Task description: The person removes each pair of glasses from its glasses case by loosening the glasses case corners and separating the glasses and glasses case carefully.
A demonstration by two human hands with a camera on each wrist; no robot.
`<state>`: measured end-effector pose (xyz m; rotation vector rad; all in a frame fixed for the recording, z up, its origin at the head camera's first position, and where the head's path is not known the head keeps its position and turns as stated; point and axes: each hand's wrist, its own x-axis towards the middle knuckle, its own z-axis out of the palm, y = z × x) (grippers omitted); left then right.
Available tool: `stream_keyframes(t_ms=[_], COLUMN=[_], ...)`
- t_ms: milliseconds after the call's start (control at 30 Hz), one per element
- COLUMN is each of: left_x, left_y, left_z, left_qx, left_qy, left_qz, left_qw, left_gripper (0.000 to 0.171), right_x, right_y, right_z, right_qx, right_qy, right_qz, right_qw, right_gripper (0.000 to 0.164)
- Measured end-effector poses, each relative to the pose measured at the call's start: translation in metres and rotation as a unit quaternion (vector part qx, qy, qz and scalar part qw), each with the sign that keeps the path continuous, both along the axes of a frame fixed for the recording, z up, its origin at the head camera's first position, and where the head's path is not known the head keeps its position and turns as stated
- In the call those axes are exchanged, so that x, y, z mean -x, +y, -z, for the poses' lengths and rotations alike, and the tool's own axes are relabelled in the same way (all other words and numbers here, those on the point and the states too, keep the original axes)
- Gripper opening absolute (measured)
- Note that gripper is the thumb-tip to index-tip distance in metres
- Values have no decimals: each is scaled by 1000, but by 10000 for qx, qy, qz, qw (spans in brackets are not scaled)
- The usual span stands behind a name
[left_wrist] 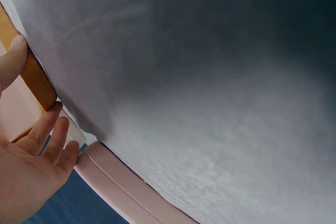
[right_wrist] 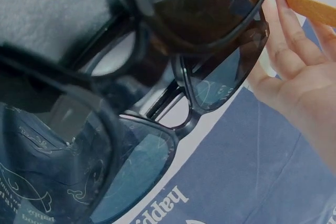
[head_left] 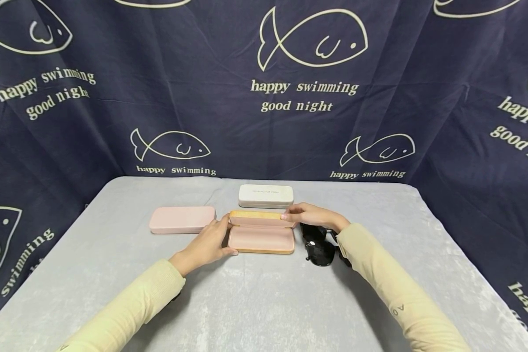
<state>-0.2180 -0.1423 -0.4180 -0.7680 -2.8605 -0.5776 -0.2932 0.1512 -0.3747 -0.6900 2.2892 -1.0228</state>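
An orange glasses case (head_left: pixel 261 239) with pink lining stands with its lid up in the middle of the table, nothing inside it. My left hand (head_left: pixel 207 244) grips its left end, thumb at the front corner and fingers along the side; the left wrist view shows the thumb on the orange wall (left_wrist: pixel 37 80). At the lid's right end my right hand (head_left: pixel 312 215) holds the raised edge between thumb and fingers. Black sunglasses (head_left: pixel 320 252) lie just right of the case, below the right wrist. Dark frames and lenses (right_wrist: pixel 142 161) overlap large in the right wrist view.
A closed pink case (head_left: pixel 182 218) lies to the left, close to my left fingers. Behind the orange case sits a white case (head_left: pixel 265 194) with small lettering. The grey cloth-covered table (head_left: pixel 264 303) ends at a dark blue curtain (head_left: pixel 229 98) printed with fish.
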Motion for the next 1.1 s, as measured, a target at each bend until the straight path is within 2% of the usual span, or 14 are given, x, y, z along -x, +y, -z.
stream_keyframes(t_ms=[500, 667, 867, 1100], left_x=[1, 0, 0, 1], left_y=[0, 0, 1, 1], left_z=[1, 0, -1, -1], left_qx=[-24, -1, 78, 138], left_qy=[-37, 2, -49, -113], left_qz=[-17, -27, -81, -136], left_qw=[10000, 10000, 9999, 9997], left_gripper=[91, 91, 92, 92], right_x=[-5, -10, -14, -17], right_y=[-1, -2, -1, 1], right_z=[1, 2, 5, 12], right_qx=[17, -74, -269, -155], right_qy=[269, 698, 1350, 1819], right_qz=[-167, -176, -255, -287], right_qw=[9995, 9974, 9902, 9828], right_gripper=[36, 32, 32, 31])
